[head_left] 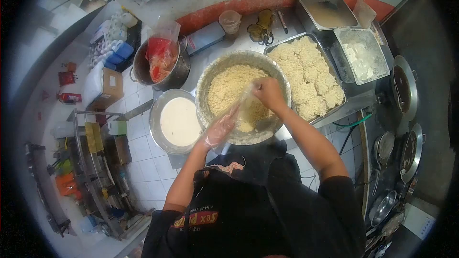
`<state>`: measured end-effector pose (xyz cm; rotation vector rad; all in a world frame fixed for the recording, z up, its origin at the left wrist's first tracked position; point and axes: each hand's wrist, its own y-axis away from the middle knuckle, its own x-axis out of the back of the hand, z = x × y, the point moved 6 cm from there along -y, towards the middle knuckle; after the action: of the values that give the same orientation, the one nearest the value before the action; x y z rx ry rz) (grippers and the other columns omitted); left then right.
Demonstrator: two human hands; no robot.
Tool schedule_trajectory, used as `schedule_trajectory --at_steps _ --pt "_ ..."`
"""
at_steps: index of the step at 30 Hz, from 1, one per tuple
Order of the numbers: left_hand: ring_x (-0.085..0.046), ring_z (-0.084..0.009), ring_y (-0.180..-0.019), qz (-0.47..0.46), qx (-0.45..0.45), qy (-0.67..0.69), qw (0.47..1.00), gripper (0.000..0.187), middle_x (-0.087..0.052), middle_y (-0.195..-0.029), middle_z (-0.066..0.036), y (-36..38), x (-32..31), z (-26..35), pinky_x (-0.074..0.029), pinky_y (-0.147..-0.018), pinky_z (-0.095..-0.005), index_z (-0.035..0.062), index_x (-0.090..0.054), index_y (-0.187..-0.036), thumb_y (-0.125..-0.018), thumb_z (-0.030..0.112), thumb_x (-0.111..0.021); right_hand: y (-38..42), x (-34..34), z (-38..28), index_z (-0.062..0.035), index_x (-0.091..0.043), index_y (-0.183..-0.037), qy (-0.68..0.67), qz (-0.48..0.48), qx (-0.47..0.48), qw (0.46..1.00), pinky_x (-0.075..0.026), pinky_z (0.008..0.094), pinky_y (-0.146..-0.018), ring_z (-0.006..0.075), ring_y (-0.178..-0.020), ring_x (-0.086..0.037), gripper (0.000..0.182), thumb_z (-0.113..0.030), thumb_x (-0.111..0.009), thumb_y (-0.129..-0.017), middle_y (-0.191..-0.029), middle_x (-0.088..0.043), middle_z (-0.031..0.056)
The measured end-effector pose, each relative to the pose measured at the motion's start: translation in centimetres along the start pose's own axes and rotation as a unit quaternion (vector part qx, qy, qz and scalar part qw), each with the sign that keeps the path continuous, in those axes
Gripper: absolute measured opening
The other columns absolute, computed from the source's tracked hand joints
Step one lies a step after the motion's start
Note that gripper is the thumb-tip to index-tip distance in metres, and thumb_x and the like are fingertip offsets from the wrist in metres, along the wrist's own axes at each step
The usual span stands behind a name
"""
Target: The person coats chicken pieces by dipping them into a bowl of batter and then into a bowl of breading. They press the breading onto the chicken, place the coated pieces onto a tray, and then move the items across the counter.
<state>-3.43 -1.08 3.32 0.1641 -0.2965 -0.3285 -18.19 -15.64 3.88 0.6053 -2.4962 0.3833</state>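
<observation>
A large metal bowl of pale breadcrumbs sits in the middle of the counter. My left hand, in a clear plastic glove, hangs over the bowl's near rim and holds a stretched piece of clear plastic. My right hand, bare, is over the crumbs with its fingers pinched on the other end of that plastic. A smaller metal bowl of white batter stands just left of the big bowl.
A metal tray piled with breaded pieces lies to the right. Behind it are a tray of white pieces and a steel pan. A pot holding a red bag stands at the left. Pans and strainers line the right edge.
</observation>
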Motion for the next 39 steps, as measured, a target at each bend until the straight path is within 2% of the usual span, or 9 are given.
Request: schedule_trajectory --at_steps 3,5,9,16,21,23,25,29,39 --pt "-0.029 -0.0311 -0.139 0.076 -0.011 0.074 0.994 0.101 -0.022 -0.154 -0.014 0.1 0.1 -1.7 -0.022 -0.113 -0.0426 0.0073 -0.014 -0.151 -0.082 0.075 -0.043 0.1 0.4 0.3 -0.0026 -0.071 -0.086 -0.040 -0.009 -0.062 0.997 -0.050 0.0373 -0.071 0.0321 -0.076 -0.065 0.019 -0.016 -0.071 -0.072 -0.081 -0.067 0.0152" --pt "-0.031 -0.0321 -0.138 0.093 -0.031 0.163 0.982 0.100 -0.023 -0.154 -0.014 -0.1 -0.1 -0.8 -0.027 -0.111 -0.0437 0.0100 -0.014 -0.151 -0.081 0.075 -0.044 0.8 -0.1 -1.1 -0.0018 -0.070 -0.092 -0.021 -0.120 0.068 0.990 -0.050 0.0365 -0.077 0.0317 -0.081 -0.065 0.025 -0.021 -0.072 -0.076 -0.084 -0.068 0.0140" --pt "-0.034 -0.0353 -0.135 0.080 -0.061 0.227 0.969 0.099 -0.025 -0.152 -0.014 -0.6 -0.1 -0.2 -0.037 -0.105 -0.0461 0.0169 -0.014 -0.152 -0.079 0.077 -0.045 2.2 -1.9 -2.1 -0.0032 -0.070 -0.094 -0.096 -0.180 0.086 0.975 -0.049 0.0372 -0.077 0.0310 -0.082 -0.065 0.025 -0.022 -0.072 -0.077 -0.086 -0.068 0.0148" --pt "-0.033 -0.0309 -0.137 0.062 -0.029 0.120 0.990 0.094 -0.027 -0.152 -0.014 -0.1 -0.1 0.5 -0.029 -0.110 -0.0426 0.0126 -0.016 -0.151 -0.083 0.072 -0.044 2.5 -3.3 -1.0 -0.0034 -0.070 -0.083 -0.035 -0.198 0.054 0.978 -0.046 0.0371 -0.060 0.0319 -0.062 -0.060 0.015 -0.017 -0.069 -0.079 -0.072 -0.062 0.0183" --pt "-0.023 -0.0270 -0.142 0.045 -0.042 -0.073 0.995 0.074 -0.025 -0.153 -0.014 1.5 -1.0 0.3 -0.018 -0.115 -0.0387 0.0056 -0.023 -0.149 -0.095 0.053 -0.041 2.2 -2.0 0.3 0.0010 -0.066 -0.073 -0.031 -0.122 0.004 0.992 -0.046 0.0376 -0.058 0.0317 -0.056 -0.059 0.021 -0.019 -0.073 -0.071 -0.068 -0.061 0.0189" --pt "-0.023 -0.0287 -0.142 0.036 -0.047 -0.078 0.995 0.076 -0.022 -0.154 -0.016 1.5 -0.9 1.1 -0.018 -0.115 -0.0391 0.0050 -0.022 -0.149 -0.095 0.054 -0.043 1.8 -2.0 0.1 0.0018 -0.066 -0.073 -0.040 -0.141 -0.007 0.989 -0.046 0.0382 -0.060 0.0320 -0.059 -0.060 0.023 -0.019 -0.075 -0.068 -0.066 -0.060 0.0193" --pt "-0.021 -0.0312 -0.142 0.054 -0.100 0.041 0.993 0.078 -0.020 -0.154 -0.017 1.1 -1.1 0.7 -0.018 -0.115 -0.0399 0.0055 -0.020 -0.149 -0.094 0.055 -0.044 2.4 -2.0 -2.5 0.0020 -0.066 -0.077 -0.058 -0.179 0.156 0.970 -0.047 0.0383 -0.064 0.0323 -0.067 -0.062 0.023 -0.019 -0.075 -0.070 -0.070 -0.061 0.0193" --pt "-0.024 -0.0337 -0.141 0.030 -0.104 -0.052 0.993 0.096 -0.022 -0.154 -0.018 0.5 -1.0 2.6 -0.018 -0.114 -0.0409 0.0080 -0.014 -0.151 -0.085 0.069 -0.046 3.2 -3.8 -0.9 -0.0007 -0.068 -0.095 -0.063 -0.264 0.047 0.961 -0.048 0.0380 -0.072 0.0334 -0.077 -0.063 0.026 -0.015 -0.073 -0.075 -0.088 -0.066 0.0182" --pt "-0.023 -0.0335 -0.141 0.028 -0.033 -0.123 0.991 0.077 -0.019 -0.155 -0.015 0.4 -1.5 3.1 -0.019 -0.115 -0.0420 0.0169 -0.018 -0.151 -0.090 0.053 -0.050 3.4 -3.5 -1.1 -0.0021 -0.069 -0.094 -0.080 -0.165 0.044 0.982 -0.051 0.0361 -0.069 0.0307 -0.077 -0.065 0.024 -0.007 -0.068 -0.070 -0.088 -0.067 0.0167"
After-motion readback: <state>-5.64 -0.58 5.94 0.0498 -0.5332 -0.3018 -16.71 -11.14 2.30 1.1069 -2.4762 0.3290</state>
